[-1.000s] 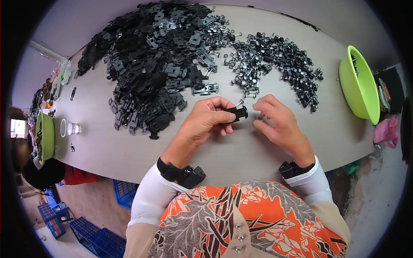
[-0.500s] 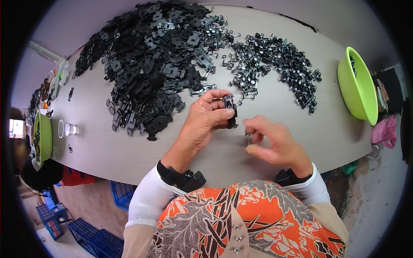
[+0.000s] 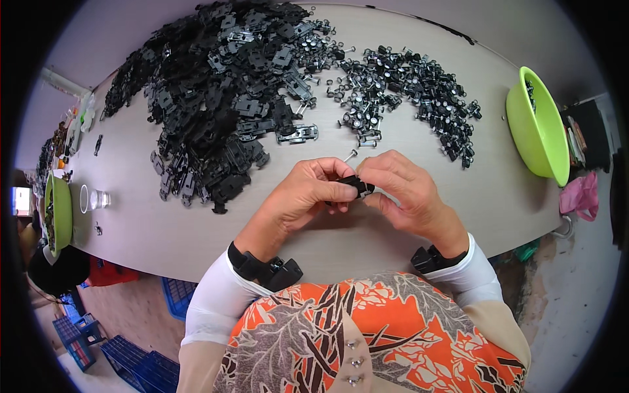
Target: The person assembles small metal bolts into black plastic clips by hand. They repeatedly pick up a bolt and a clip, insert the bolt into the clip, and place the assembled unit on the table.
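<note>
My left hand (image 3: 308,196) grips a black plastic toy car chassis (image 3: 360,186), thumb on top and fingers curled beneath. Closed round the chassis's right end is my right hand (image 3: 407,190), its thumb and fingertips pressing there. Any wheel axle between those fingertips is hidden. A single wheel axle (image 3: 352,155) lies on the table just beyond my left fingers. Farther off at left is a large heap of black chassis pieces (image 3: 216,98). To the heap's right lie many small wheel axles (image 3: 413,85), with shiny wheel ends.
A green basin (image 3: 538,131) stands at the table's right side, with a pink bag (image 3: 579,196) beyond. At the left edge are another green basin (image 3: 61,213) and a clear plastic cup (image 3: 98,199). Blue crates (image 3: 141,360) sit on the floor at lower left.
My right hand has come in from the right with a small metal axle and now meets the chassis. My left hand has lowered the chassis and tipped it from upright to nearly level.
</note>
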Available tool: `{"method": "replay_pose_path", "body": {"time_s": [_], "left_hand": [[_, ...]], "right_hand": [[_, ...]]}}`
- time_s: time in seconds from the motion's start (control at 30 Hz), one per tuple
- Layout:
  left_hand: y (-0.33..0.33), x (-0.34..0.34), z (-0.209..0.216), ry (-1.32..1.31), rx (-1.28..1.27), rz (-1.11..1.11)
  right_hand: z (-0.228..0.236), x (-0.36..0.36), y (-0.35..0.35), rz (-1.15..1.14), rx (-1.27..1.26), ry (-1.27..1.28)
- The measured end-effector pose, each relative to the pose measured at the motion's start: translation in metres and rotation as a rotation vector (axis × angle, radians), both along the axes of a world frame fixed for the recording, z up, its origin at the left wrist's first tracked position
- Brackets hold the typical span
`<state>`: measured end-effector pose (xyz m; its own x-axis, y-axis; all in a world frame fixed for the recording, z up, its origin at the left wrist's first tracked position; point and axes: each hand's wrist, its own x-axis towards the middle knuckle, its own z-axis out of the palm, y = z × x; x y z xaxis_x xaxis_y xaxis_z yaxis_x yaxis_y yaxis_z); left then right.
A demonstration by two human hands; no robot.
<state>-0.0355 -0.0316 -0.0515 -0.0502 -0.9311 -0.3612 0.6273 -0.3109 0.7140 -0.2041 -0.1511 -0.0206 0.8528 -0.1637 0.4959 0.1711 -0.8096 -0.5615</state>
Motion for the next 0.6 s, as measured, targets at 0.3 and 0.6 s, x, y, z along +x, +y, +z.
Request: {"method": "replay_pose_path", "body": {"time_s": [0.3,0.6], "left_hand": [[0.005,-0.007,-0.007,0.141,-0.01,-0.004],[0.001,-0.009,0.002,-0.123,0.045,-0.047]], "right_hand": [[-0.009,-0.006,0.007,0.073,0.078,-0.034],[-0.004,-0.029,-0.003,-0.08,0.132,0.062]]}}
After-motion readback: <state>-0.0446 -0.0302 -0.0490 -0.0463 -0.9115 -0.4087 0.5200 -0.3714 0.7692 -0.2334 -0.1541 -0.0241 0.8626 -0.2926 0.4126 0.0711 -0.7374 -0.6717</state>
